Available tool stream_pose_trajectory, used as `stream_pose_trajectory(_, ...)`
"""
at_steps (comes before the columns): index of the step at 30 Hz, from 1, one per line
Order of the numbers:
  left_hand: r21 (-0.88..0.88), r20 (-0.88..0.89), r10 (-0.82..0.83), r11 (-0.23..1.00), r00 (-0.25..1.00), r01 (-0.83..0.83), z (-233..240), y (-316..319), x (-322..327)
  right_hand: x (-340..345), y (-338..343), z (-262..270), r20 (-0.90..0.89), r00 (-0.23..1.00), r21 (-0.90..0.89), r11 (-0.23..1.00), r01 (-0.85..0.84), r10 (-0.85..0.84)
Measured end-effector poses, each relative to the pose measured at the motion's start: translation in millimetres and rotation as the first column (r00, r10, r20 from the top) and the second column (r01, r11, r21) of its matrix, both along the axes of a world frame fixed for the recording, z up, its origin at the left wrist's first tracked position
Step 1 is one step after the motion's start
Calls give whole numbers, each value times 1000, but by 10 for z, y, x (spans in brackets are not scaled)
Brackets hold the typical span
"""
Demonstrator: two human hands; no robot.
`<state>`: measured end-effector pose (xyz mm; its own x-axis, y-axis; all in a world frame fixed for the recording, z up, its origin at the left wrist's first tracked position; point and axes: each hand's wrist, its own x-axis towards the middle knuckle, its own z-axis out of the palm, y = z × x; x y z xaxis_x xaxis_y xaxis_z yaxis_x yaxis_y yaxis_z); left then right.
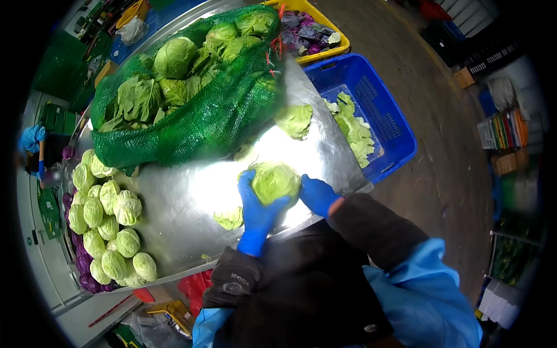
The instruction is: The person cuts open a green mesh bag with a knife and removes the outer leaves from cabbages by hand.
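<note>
My left hand (260, 211), in a blue glove, cups a pale green cabbage (275, 182) from its left and near side, over the steel table. Close to the cabbage's right side is my right hand (319, 195), gloved in blue too, with its fingers bent. Whether it touches the cabbage or grips anything cannot be told. Loose cabbage leaves lie on the metal: one (228, 218) left of my left hand, another (295, 121) beyond the cabbage. Farther off, a green mesh sack (209, 124) lies open, full of leafy cabbages (175, 57).
Trimmed cabbages (114, 264) are piled at the table's (174, 243) left end, with red cabbages (83, 263) along the edge. At right, a blue crate (391, 130) holds leaves; behind it, a yellow crate (343, 45) holds purple leaves. A person (34, 143) stands far left.
</note>
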<state>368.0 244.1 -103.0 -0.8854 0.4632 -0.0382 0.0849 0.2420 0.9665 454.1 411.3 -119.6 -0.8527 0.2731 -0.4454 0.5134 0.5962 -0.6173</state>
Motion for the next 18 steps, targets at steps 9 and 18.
stream_pose_trajectory(9,108,112,19,994,994,-31,13,-88,-99,87,-9,330,146,987,-20,998,-63,65)
stream_pose_trajectory(18,233,224,2,971,975,-56,36,-228,-35,-100,-6,-193,-160,985,-233,972,28,-67)
